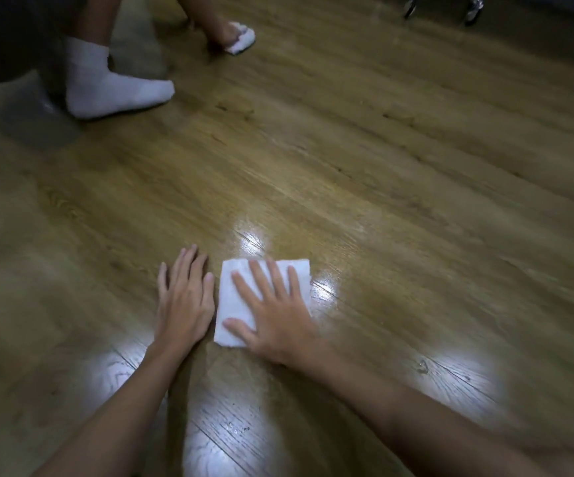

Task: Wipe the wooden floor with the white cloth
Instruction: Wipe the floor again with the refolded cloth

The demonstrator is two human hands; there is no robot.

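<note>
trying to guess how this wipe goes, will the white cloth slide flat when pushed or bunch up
The white cloth is folded into a flat rectangle under the spread right hand, so it will probably slide as one pad. The wooden floor looks glossy, which likely lets it glide easily. It looks thin and soft, so lifted by one corner it would probably droop.

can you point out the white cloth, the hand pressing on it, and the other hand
white cloth (235, 304): head view, bare left part of the folded cloth.
right hand (275, 313): head view, back of the hand, fingers flat on the cloth.
left hand (184, 301): head view, back of the hand, flat on the floor.
</note>
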